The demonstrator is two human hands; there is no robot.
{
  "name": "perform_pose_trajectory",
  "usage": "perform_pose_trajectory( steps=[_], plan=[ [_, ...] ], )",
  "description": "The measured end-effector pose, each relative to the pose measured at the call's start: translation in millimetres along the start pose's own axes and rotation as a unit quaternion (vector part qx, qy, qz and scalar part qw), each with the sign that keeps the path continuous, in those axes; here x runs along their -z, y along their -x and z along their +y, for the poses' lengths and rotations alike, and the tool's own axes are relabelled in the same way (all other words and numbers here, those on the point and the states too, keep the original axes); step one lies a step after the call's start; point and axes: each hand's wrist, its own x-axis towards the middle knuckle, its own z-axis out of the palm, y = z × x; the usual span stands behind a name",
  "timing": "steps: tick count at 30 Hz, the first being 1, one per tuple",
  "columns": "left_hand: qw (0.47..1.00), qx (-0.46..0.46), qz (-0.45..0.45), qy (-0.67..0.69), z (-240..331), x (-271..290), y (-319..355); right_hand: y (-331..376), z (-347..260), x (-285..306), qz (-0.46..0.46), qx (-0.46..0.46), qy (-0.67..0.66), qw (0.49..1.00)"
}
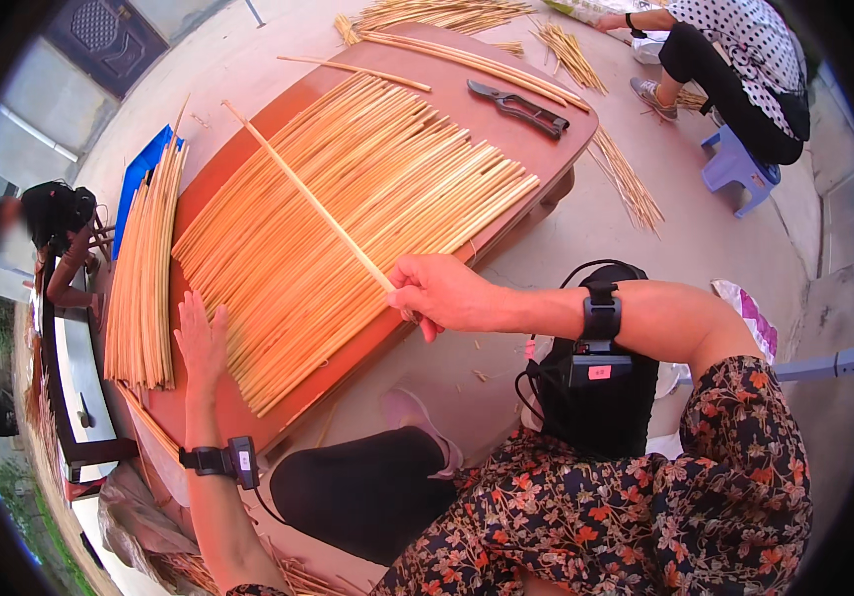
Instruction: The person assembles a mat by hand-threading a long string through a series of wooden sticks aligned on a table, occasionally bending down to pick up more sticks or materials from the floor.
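Floral blouse [586,531] nearest; stick row [397,189] lay on table [546,154].
L hand [203,343] spread nr row; R hand [442,293] pinched single stick [308,195].

Table [552,156] in front. Stick row [397,179] on it; bundle [149,268] left of row. Shears [518,107] on table, beyond row, far right. Single stick [367,262] over row, near end in right hand [439,293]. Left hand [201,343] between bundle and row. Stool [737,171] right.
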Motion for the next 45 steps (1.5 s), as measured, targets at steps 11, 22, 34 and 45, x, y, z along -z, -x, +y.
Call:
perform_pose_trajectory(
  steps=[11,22,34,45],
  plan=[
    [0.956,-0.285,-0.044,0.05,215.6,11.2,-26.5,49.1,14.1,110.8,0.197,0.022,0.149,0.969],
    [0.948,-0.29,0.007,0.128,318.3,-26.0,-47.0,66.6,27.2,147.9,0.177,-0.014,0.136,0.975],
    [0.958,-0.248,0.012,0.145,343.7,-32.0,-110.5,49.0,45.3,172.5,0.16,-0.01,0.106,0.981],
    [0.956,-0.25,0.05,0.146,359.6,-29.1,-194.0,42.4,43.9,182.8,0.142,-0.021,0.089,0.986]
  ],
)
